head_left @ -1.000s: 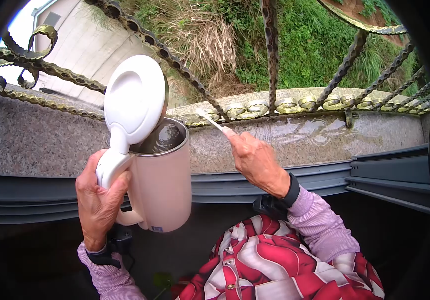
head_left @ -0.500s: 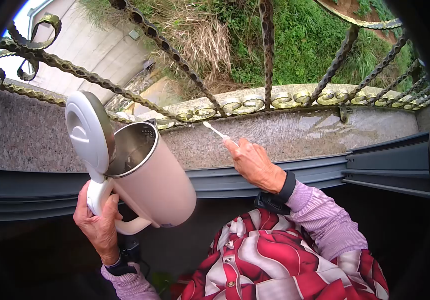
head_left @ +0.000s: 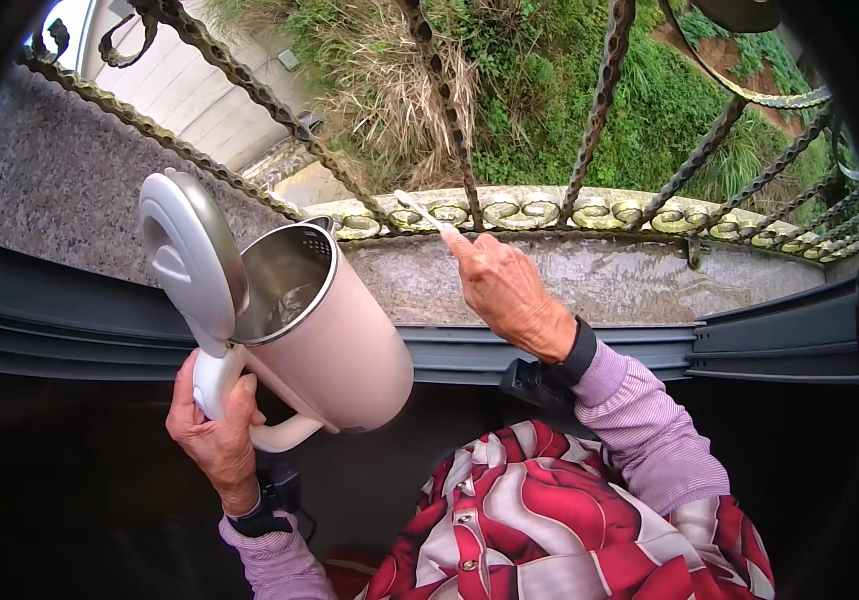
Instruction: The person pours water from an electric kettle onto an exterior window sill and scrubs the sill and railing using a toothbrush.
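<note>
My left hand [head_left: 218,430] is wrapped round the handle of a beige electric kettle [head_left: 345,345]. The kettle tilts up and to the right, its white lid [head_left: 190,265] swung open. A little liquid seems to lie on its metal inside, though this is hard to make out. In my right hand [head_left: 515,300] is a slim white toothbrush [head_left: 425,211], pinched near one end. Its head points up and left, in front of the metal railing's lower edge, beyond the kettle's spout. I cannot tell whether it touches the railing.
Twisted metal railing [head_left: 605,95] with scrollwork crosses ahead. Below it runs a stone ledge [head_left: 550,275], wet on the right. A grey window track [head_left: 450,350] lies along its near side. Grass and bushes [head_left: 540,110] and a pale wall [head_left: 200,90] show outside.
The kettle and my left hand have shifted slightly right and up in view. My right hand has raised the toothbrush from over the ledge toward the railing. The camera view has shifted too.
</note>
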{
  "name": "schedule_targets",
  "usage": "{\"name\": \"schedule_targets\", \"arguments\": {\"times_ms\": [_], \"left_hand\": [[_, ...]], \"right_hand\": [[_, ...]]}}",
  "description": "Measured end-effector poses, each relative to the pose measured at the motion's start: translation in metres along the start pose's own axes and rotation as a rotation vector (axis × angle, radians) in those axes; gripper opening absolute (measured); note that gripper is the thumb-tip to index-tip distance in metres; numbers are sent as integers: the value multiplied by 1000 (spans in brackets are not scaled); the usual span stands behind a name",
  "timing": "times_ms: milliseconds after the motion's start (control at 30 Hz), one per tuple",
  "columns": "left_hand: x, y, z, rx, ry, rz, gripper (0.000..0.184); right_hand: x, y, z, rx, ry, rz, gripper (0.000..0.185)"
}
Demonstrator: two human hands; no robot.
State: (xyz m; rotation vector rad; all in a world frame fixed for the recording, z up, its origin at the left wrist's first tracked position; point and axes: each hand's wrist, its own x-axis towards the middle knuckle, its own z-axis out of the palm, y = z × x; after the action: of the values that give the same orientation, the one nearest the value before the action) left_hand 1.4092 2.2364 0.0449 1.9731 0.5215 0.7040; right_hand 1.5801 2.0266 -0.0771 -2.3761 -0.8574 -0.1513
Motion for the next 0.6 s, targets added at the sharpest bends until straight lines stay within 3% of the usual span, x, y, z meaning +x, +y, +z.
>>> {"name": "schedule_targets", "arguments": {"times_ms": [100, 233, 367, 500, 533, 600], "left_hand": [[1, -6, 4, -24, 14, 13, 41], [-3, -11, 0, -27, 29, 10, 39], [-3, -10, -3, -39, 20, -14, 39], [0, -11, -4, -33, 18, -18, 39], [-1, -12, -4, -22, 18, -14, 39], [1, -13, -4, -5, 19, 10, 39]], "right_hand": [[22, -5, 22, -65, -122, 43, 40], [18, -24, 38, -160, -22, -82, 25], [9, -15, 16, -140, -194, -57, 26], [4, -10, 3, -137, -62, -71, 27], [10, -8, 5, -142, -150, -60, 22], [7, 2, 14, -168, -84, -71, 24]]}}
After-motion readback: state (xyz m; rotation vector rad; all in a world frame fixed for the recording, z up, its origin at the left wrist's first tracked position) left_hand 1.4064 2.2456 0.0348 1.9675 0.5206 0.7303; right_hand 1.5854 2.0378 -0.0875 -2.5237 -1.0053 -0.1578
